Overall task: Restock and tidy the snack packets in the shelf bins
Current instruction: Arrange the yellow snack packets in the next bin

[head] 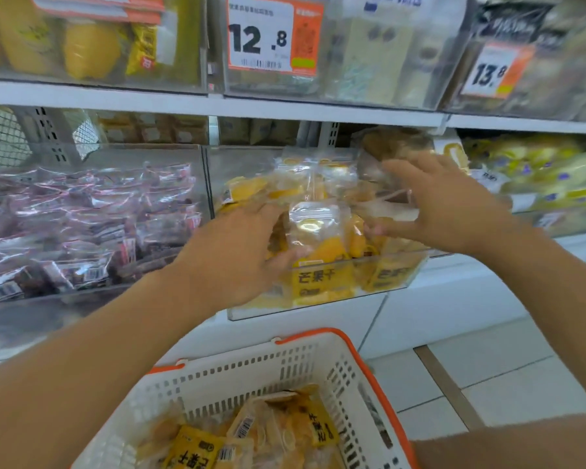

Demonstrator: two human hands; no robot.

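Both hands are at the middle bin (325, 286), which is heaped with yellow packets (318, 231). The left hand (237, 255) lies with relaxed fingers against the left side of the upright front packet, touching rather than gripping it, probably to steady the stack. The right hand (444, 204) hovers spread and empty just right of that packet, fingers apart, likely ready to square the pile from the other side. Below both wrists sits a white basket (318, 363) with orange handles, more of the same packets inside, placed close so stock can be lifted straight up. Left of the left hand, a neighbouring bin holds dark red packets (82, 225). Above the hands hangs a 12.8 price tag (261, 35).
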